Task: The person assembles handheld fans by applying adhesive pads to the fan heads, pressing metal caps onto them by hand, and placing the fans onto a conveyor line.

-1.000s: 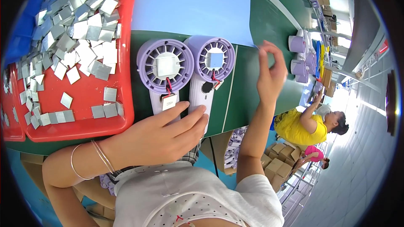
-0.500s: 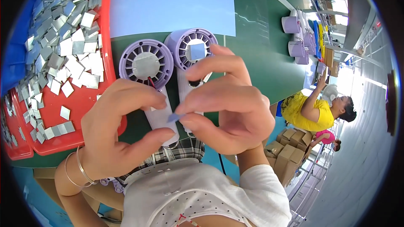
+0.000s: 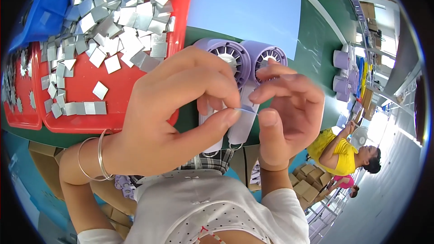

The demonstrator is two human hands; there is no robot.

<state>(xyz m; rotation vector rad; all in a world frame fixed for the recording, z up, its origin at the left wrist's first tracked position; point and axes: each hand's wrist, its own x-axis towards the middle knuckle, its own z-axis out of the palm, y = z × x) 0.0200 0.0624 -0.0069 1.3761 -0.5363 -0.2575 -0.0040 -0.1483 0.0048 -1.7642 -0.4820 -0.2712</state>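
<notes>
My left hand (image 3: 190, 104) pinches a small thin bluish piece (image 3: 245, 109) by its edge, between thumb and forefinger. It is seen nearly edge-on, so whether it is metal or film I cannot make out. Just to its right is my right hand (image 3: 294, 113), fingers curved and apart, with the thumb tip close to the piece's free end. Beneath the hands two lilac handheld fans lie side by side: a left fan (image 3: 244, 58), partly hidden by my left hand, and a right fan (image 3: 272, 50). Their round slotted heads point away from me, their handles toward me.
A red tray (image 3: 124, 92) of loose silvery square plates (image 3: 131, 40) stands on the left beside a blue bin (image 3: 43, 16). A pale blue sheet (image 3: 244, 9) covers part of the green table (image 3: 312, 36). More lilac parts (image 3: 342, 58), cartons (image 3: 309, 178) and a person in yellow (image 3: 337, 153) are at right.
The bluish piece has passed from my right fingertips into my left hand's pinch. My right fingers have spread apart. The view has shifted, so tray and fans appear further right.
</notes>
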